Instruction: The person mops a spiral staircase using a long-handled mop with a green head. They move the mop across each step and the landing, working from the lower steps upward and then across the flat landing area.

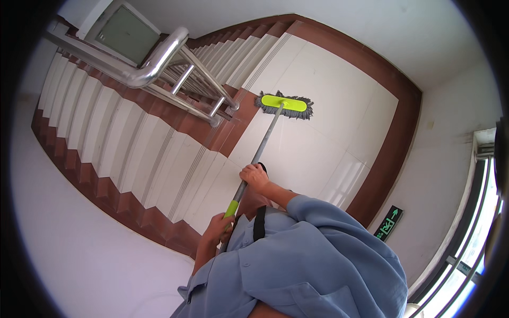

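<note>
A flat mop with a lime-green plate and a dark grey fringe, its head (284,104), lies on the white tiled landing (318,139) just beyond the end of the stair railing. Its grey metal pole (265,139) slants back towards my body. Around the middle of the pole my right hand (255,177) is closed. Lower down, my left hand (219,228) grips the lime-green handle end (231,208). Part of a dark shoe shows just past my right hand.
A stainless steel railing (159,59) divides two flights of stairs. One flight (107,131) lies on the left, the other (238,51) at the top. Red-brown border tiles (381,183) edge the landing. Low on the right wall hangs a lit exit sign (389,223), near a barred window (457,246).
</note>
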